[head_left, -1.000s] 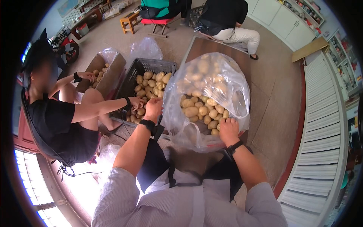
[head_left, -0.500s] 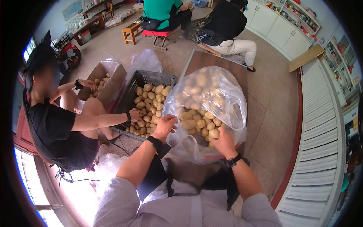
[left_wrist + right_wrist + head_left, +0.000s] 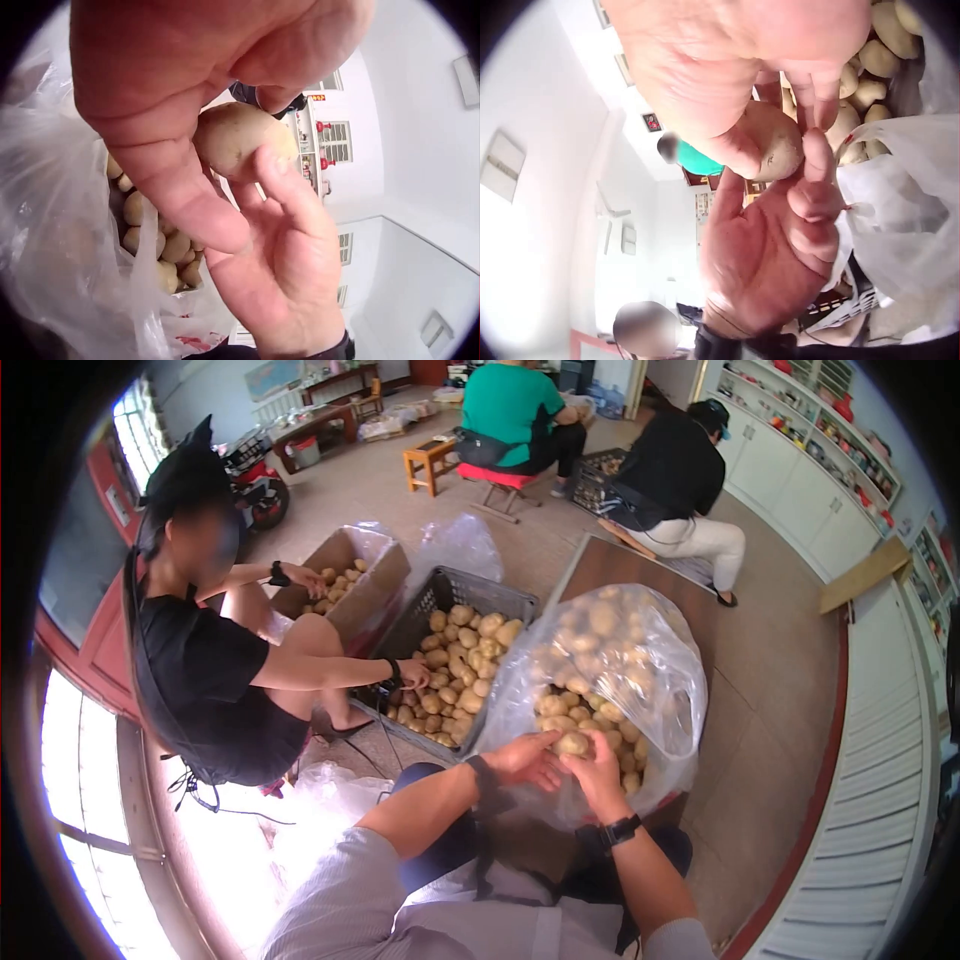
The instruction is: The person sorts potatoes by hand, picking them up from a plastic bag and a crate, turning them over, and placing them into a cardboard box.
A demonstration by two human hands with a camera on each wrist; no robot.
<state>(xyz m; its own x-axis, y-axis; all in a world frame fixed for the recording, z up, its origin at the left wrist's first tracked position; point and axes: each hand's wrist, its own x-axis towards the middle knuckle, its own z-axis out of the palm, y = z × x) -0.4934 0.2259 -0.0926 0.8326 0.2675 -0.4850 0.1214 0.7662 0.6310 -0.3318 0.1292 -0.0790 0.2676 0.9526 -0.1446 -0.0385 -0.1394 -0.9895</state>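
One potato is between the two hands above the near edge of a clear plastic bag of potatoes. My right hand grips it, the thumb lying across its skin in the right wrist view. Palm up, my left hand has its thumb and fingertips around the other side of the same potato. The left wrist view shows my left hand over the potato and my right hand below. Some of the left fingers are curled in the right wrist view.
A black crate of potatoes stands left of the bag, with a seated person's hand in it. Beyond is a cardboard box of potatoes. Two more people sit further back, near a wooden stool.
My right hand has lifted a potato out of the bag's opening. My left hand has moved from the bag's left side to meet it. The head view has shifted.
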